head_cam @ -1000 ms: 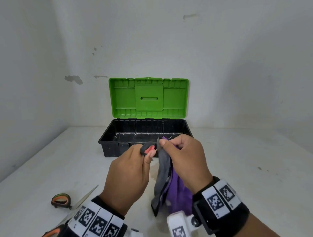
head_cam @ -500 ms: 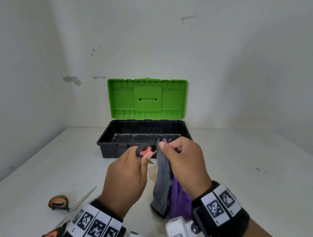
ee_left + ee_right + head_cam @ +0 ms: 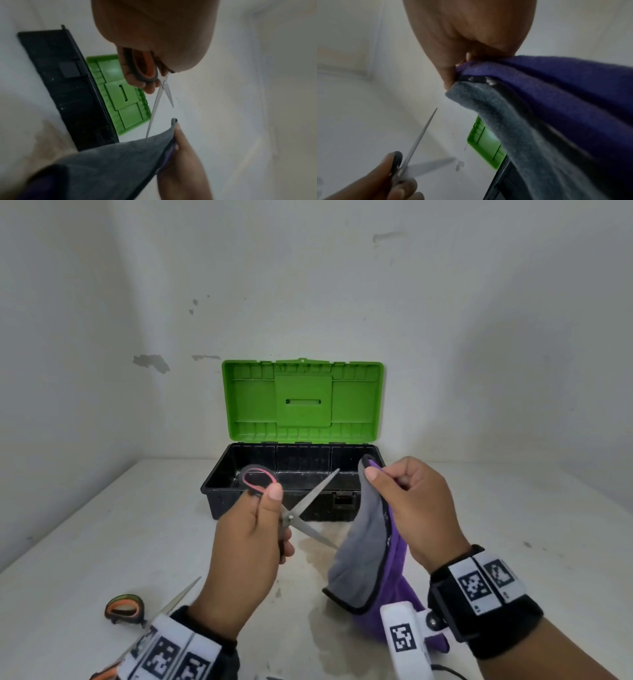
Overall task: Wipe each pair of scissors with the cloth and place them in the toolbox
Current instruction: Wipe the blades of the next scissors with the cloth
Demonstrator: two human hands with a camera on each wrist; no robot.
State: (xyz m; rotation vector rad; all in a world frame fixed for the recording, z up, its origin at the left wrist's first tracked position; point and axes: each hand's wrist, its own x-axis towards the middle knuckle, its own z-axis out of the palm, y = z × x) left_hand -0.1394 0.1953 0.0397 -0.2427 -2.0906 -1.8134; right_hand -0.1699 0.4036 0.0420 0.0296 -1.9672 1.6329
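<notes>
In front of the toolbox (image 3: 284, 501), the left hand (image 3: 245, 553) grips a pair of scissors (image 3: 291, 517) by the handles, thumb against the upper loop and fingers curled through the lower one, with the blades spread wide and pointing toward the cloth (image 3: 366, 546). The right hand (image 3: 414, 508) pinches the top corner of the cloth between thumb and curled fingers; the cloth hangs down, grey side toward the scissors, purple behind. The lower blade tip lies just beside the grey face; whether it touches cannot be told.

The left wrist view shows the orange lining of the handle loop around the fingers (image 3: 137, 81), hidden from the head camera. The right wrist view shows the cloth's dark seam between grey and purple.

The toolbox stands open, green lid (image 3: 301, 400) upright against the wall, its near rim just beyond both hands. A second pair of scissors (image 3: 137, 611) lies on the table (image 3: 513, 542) well nearer than the toolbox, beside the left wrist.
</notes>
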